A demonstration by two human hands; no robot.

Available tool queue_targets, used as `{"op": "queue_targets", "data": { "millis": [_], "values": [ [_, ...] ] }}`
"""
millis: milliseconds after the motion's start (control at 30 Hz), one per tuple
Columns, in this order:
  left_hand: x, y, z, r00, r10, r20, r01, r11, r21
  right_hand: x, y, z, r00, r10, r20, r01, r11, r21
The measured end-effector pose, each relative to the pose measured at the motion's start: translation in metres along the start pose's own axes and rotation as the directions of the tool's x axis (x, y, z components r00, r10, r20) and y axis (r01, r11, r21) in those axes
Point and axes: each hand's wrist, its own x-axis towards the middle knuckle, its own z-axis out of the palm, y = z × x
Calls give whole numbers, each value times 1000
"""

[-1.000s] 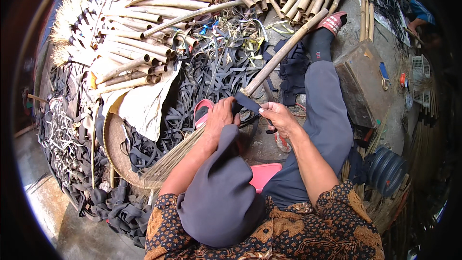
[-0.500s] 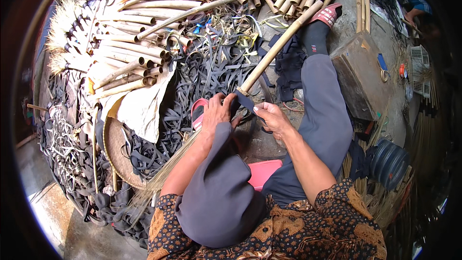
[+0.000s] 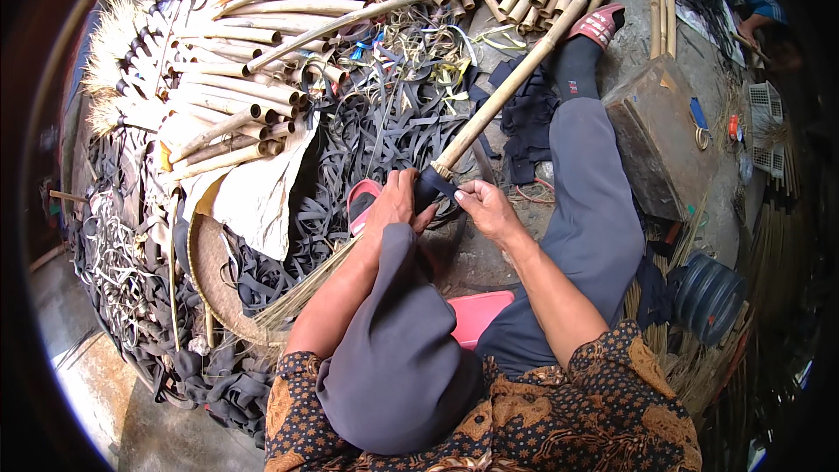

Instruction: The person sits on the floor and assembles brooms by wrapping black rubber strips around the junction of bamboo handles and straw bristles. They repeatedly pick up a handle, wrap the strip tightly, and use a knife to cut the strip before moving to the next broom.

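A broom with a long bamboo handle (image 3: 511, 87) lies slantwise before me, its far end close to my outstretched foot. Its pale bristles (image 3: 319, 288) run down to the left under my left forearm. Fingers of my left hand (image 3: 395, 201) are closed round the broom's neck, where dark wrapping covers the joint. From that joint a black rubber strip (image 3: 443, 185) stretches to the right. My right hand (image 3: 489, 211) pinches this strip between thumb and forefinger, just right of the handle. The strip's far side and part of the neck are hidden by my left hand.
Loose black strips (image 3: 376, 135) heap beyond my hands. Bamboo poles (image 3: 236, 87) and finished brooms pile at the far left, near a round woven tray (image 3: 203, 267). A wooden box (image 3: 655, 135) and a blue water jug (image 3: 710, 297) stand right; another person's arm shows far right.
My left hand has shifted slightly, showing more dark wrapping at the neck. My right hand has moved slightly left, and the strip now lies closer against the joint.
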Motion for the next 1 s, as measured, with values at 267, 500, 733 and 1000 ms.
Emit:
{"op": "queue_targets", "data": {
  "millis": [267, 500, 733, 1000],
  "values": [
    [-5, -4, 10, 970, 187, -153, -199, 978, -64, 1, 0, -5, 998, -55, -10, 54, 997, -63],
    [-2, 4, -2, 985, 148, -84, -126, 967, 220, -2, -8, -7, 999, 41, 10, -41, 998, 39],
    [11, -11, 0, 997, 56, 54, -48, 988, -146, 0, -14, -12, 997, 80, 22, -82, 995, 65],
    [11, -5, -11, 981, -80, 179, 123, 962, -244, -3, -23, -7, 984, 175, 32, -178, 948, 264]
  ]
}}
